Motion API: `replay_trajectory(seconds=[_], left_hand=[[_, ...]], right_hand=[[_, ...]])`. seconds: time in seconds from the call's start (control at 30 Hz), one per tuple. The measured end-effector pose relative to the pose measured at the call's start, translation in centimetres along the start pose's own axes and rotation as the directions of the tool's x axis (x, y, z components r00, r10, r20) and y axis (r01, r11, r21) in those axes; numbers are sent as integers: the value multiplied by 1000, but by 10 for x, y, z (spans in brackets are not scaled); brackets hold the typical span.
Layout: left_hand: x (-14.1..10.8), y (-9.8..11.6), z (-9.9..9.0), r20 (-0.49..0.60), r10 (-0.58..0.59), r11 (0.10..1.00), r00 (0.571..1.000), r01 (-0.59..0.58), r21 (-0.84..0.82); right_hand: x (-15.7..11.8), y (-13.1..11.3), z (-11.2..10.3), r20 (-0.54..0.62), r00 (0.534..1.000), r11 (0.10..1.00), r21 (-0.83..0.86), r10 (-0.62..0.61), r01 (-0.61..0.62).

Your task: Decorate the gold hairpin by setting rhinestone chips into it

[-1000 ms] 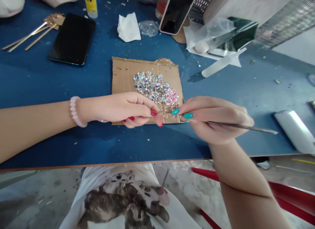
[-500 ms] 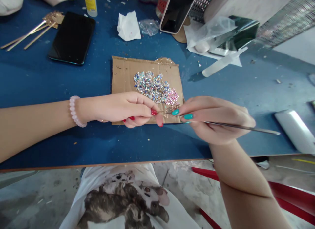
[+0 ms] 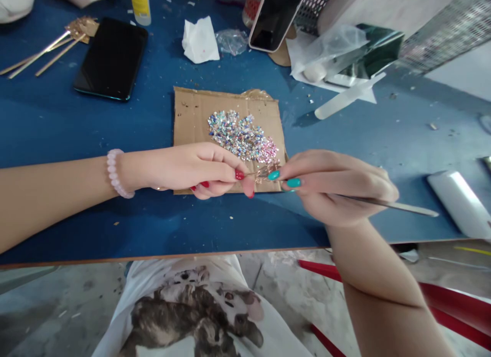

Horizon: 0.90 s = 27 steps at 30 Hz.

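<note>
My left hand [image 3: 209,170], with a bead bracelet at its wrist, pinches the thin stem of a small gold-coloured openwork metal ornament [image 3: 263,173] between thumb and forefinger. From the right, my right hand [image 3: 341,185] is closed around a slim metal tool [image 3: 412,208] whose flat end sticks out behind the palm. The fingertips and the tool's front end meet the ornament, and the contact is partly hidden by the fingers. Just beyond both hands, a heap of shiny multicoloured rhinestones [image 3: 241,134] lies on a piece of cardboard [image 3: 192,116].
A black phone [image 3: 113,60] and several gold sticks [image 3: 53,50] lie at the far left. Behind the cardboard are a crumpled tissue [image 3: 200,41], a propped phone [image 3: 276,19] and a white plastic stick [image 3: 349,96]. A silver-white case [image 3: 460,198] rests at the right.
The rear end of the metal tool has dipped slightly and turned in my right hand. My left hand keeps its pinch on the ornament's stem.
</note>
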State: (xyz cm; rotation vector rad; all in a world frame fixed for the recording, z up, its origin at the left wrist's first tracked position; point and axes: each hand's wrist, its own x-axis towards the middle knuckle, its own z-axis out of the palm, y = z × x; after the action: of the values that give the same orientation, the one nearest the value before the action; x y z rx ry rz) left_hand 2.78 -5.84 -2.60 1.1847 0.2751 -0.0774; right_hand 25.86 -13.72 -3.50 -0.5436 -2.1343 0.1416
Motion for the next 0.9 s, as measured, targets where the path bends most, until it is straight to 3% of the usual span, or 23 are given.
replay_trajectory(seconds=[0.5,0.63,0.77,0.9], left_hand=[[0,0,1,17,-11,1000,1000,11,-23],[0,0,1,6,-17,999,1000,17,-29],[-1,1,1,-10,-27,999,1000,27,-18],[-1,1,1,-20,-35,999,999,35,-13]], right_hand=[[5,-3,6,-42,998,993,-107,-43,39],[2,-4,3,-45,999,991,-137,4,-10],[2,-6,1,-36,998,993,-98,59,-62],[3,-4,1,-9,1000,997,-71,22,-23]])
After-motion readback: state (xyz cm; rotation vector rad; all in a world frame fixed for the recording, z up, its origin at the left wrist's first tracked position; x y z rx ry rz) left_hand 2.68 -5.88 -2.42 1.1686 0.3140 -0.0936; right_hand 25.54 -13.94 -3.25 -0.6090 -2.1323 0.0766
